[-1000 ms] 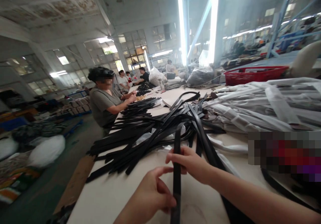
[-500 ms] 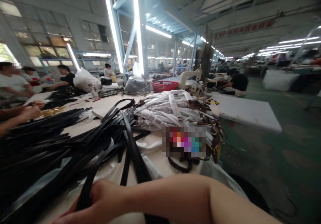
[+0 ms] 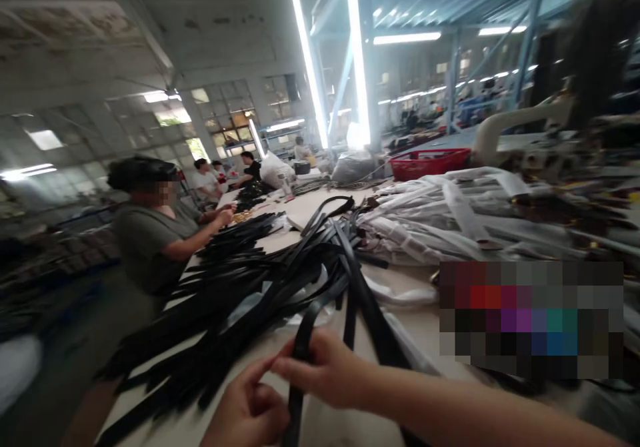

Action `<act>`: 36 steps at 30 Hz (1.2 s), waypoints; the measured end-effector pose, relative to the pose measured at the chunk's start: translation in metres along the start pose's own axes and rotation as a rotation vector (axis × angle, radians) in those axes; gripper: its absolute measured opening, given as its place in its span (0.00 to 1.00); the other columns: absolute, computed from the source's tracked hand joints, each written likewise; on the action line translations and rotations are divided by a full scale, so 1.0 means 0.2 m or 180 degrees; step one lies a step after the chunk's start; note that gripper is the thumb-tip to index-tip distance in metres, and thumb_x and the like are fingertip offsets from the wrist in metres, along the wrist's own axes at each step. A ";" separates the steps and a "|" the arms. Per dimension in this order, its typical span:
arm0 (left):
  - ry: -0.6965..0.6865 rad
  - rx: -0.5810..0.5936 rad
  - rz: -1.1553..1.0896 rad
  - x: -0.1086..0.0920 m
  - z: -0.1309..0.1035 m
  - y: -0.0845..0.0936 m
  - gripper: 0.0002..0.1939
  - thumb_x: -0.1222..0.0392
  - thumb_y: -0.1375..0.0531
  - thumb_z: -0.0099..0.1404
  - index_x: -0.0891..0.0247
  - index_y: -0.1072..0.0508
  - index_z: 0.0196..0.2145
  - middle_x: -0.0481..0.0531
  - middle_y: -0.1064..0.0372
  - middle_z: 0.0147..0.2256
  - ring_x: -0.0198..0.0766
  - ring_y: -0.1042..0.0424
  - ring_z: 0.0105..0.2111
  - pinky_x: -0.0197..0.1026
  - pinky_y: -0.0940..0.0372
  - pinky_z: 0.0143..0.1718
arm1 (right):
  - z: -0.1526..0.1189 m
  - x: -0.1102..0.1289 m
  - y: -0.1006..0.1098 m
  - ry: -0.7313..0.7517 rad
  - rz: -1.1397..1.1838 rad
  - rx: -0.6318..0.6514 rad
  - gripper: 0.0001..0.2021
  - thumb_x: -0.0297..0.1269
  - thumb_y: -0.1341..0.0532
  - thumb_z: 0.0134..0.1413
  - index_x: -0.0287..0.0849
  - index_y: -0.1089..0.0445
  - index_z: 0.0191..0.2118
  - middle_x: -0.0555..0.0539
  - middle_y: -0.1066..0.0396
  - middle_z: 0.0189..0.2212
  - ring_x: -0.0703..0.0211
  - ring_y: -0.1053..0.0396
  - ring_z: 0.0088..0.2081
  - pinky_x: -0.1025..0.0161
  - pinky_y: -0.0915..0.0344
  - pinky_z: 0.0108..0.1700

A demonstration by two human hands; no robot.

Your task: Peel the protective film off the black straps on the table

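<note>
Apparently, the right hand (image 3: 333,370) pinched a black strap (image 3: 297,403) over the table (image 3: 340,427); the left hand (image 3: 245,407) met its edge, grip unclear through blur. Overlap with the strap pile (image 3: 200,310) risked snagging or twisting.

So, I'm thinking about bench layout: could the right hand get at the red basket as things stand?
Probably not: the right hand is holding a black strap, and the red basket sits well back, behind the pile of white-wrapped strips.
</note>
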State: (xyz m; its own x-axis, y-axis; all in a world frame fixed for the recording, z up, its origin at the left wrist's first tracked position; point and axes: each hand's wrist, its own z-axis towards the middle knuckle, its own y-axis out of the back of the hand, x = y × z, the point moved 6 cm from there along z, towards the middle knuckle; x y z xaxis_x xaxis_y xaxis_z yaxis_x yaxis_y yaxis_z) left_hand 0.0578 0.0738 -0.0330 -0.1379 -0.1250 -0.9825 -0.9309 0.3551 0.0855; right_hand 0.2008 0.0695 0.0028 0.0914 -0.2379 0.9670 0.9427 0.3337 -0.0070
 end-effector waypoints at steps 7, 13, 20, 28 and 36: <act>0.0332 0.0133 0.0264 -0.05 -0.03 -0.01 0.36 0.72 0.36 0.41 0.71 0.33 0.52 0.43 0.32 0.17 0.31 0.38 0.16 0.33 0.45 0.19 | 0.03 0.06 0.10 0.0019 -0.0199 -0.0455 0.18 0.50 0.43 0.57 0.37 0.29 0.31 0.54 0.44 0.17 0.68 0.46 0.20 0.69 0.49 0.22; 0.0469 0.0729 0.0543 0.01 -0.04 -0.09 0.30 0.76 0.41 0.40 0.70 0.29 0.46 0.44 0.30 0.17 0.32 0.36 0.17 0.33 0.45 0.19 | -0.07 0.18 -0.05 0.0659 -0.1202 0.0548 0.15 0.42 0.47 0.62 0.39 0.28 0.32 0.49 0.34 0.24 0.63 0.38 0.28 0.67 0.41 0.32; 0.0174 -0.0199 0.0060 0.05 0.01 -0.01 0.36 0.68 0.36 0.44 0.74 0.37 0.53 0.42 0.32 0.17 0.32 0.38 0.17 0.34 0.45 0.19 | 0.07 -0.22 0.10 -0.0891 -0.0580 -0.0512 0.18 0.50 0.46 0.59 0.40 0.38 0.26 0.55 0.45 0.14 0.69 0.50 0.16 0.69 0.55 0.18; 0.0129 -0.0415 0.0002 0.07 0.03 0.01 0.40 0.64 0.34 0.44 0.75 0.40 0.55 0.42 0.33 0.17 0.34 0.35 0.18 0.36 0.40 0.20 | 0.01 -0.23 -0.08 -0.0874 -0.0526 0.0533 0.11 0.38 0.42 0.54 0.40 0.38 0.24 0.55 0.42 0.14 0.70 0.47 0.16 0.71 0.53 0.18; 0.0314 -0.0068 0.0214 0.05 -0.01 0.00 0.40 0.72 0.38 0.42 0.74 0.39 0.55 0.41 0.32 0.18 0.33 0.36 0.16 0.35 0.41 0.18 | 0.06 -0.20 0.04 -0.0888 0.0178 -0.0442 0.23 0.58 0.38 0.44 0.38 0.34 0.28 0.58 0.46 0.14 0.71 0.50 0.15 0.70 0.57 0.17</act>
State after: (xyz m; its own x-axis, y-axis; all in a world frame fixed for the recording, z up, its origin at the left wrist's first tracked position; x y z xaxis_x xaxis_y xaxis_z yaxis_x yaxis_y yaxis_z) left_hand 0.0562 0.0717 -0.0420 -0.2318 -0.1926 -0.9535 -0.9253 0.3461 0.1551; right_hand 0.2003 0.0922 -0.0328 0.0707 0.0432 0.9966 0.9752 0.2070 -0.0782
